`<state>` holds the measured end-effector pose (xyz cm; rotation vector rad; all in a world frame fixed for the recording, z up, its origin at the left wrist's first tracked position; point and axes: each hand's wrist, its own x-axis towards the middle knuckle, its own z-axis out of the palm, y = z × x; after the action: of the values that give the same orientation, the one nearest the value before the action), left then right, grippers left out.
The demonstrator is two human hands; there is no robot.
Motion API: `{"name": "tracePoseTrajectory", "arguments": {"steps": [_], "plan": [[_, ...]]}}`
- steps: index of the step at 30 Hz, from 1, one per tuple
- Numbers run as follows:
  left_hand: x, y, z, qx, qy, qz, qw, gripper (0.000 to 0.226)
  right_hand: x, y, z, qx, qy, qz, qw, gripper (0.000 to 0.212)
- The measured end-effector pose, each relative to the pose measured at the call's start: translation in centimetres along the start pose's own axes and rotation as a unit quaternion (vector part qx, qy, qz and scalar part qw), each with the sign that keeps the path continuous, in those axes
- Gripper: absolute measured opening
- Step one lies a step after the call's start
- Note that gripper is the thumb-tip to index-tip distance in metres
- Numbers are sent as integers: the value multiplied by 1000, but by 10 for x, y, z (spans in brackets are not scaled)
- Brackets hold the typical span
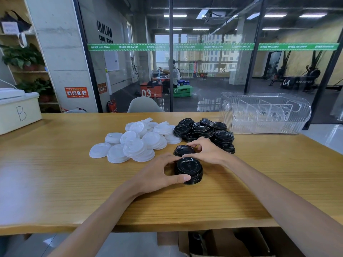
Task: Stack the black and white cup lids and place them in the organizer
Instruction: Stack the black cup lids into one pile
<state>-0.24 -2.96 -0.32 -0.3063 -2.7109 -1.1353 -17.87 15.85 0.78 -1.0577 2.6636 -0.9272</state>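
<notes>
A: Nearest on the pale wooden worktop [74, 182]?

B: Short stack of round black plastic cup lids [189, 170], gripped by the left hand [157, 176]. Thumb curled round the near rim, other fingers [171, 158] wrapped over the far left edge. Steadied upright, flat on the wood.

A: And just beyond?

B: Single black plastic lid [183, 150], lying flat, touching or nearly touching the stack's far side. Pinched at the right rim by the right hand [207, 152], fingers curled over the edge, thumb low toward the stack. Whether lifted clear of the wood, impossible to tell.

A: Which way from lid to stack?

B: Straight back toward the body, slightly right. Round, so no long axis to line up; only the dome kept upward and rims kept level. Right hand already on the lid, left already bracing the stack, so probably a short lift and a drop onto the top.

A: Farther out?

B: Loose heap of black lids [206, 129] behind the right hand, loose heap of white plastic lids [137, 140] to its left, both unsorted. Then the clear plastic organizer [265, 112] with upright dividers at the far right, well apart from both hands, nothing visible inside. Off at the far left edge, a cream bin marked B [18, 112].
</notes>
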Motion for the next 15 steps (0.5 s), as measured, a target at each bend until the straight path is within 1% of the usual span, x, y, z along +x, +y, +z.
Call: {"name": "tracePoseTrajectory", "arguments": {"steps": [2,4,5,7,9,10,13,15], "plan": [[0,0,0,-4,0,-1,1000,49,-2,1,0,27,17,3,999,49],[0,-1,0,0,2,-1,1000,51,-10,-3,-1,70,72,4,995,44],[0,-1,0,1,3,-2,1000,51,-14,-5,-2,90,111,10,990,45],[0,-1,0,0,7,-4,1000,51,-24,-9,-4,114,188,28,975,58],[0,-2,0,-1,8,-5,1000,55,-35,-17,-6,124,230,45,964,65],[0,-2,1,0,8,-4,1000,57,-41,-21,-7,126,236,47,962,66],[1,-4,1,0,9,-6,1000,61,-62,-36,-7,149,219,39,963,69],[1,-4,1,2,9,-13,1000,64,-76,-44,-2,138,221,21,965,64]]}}
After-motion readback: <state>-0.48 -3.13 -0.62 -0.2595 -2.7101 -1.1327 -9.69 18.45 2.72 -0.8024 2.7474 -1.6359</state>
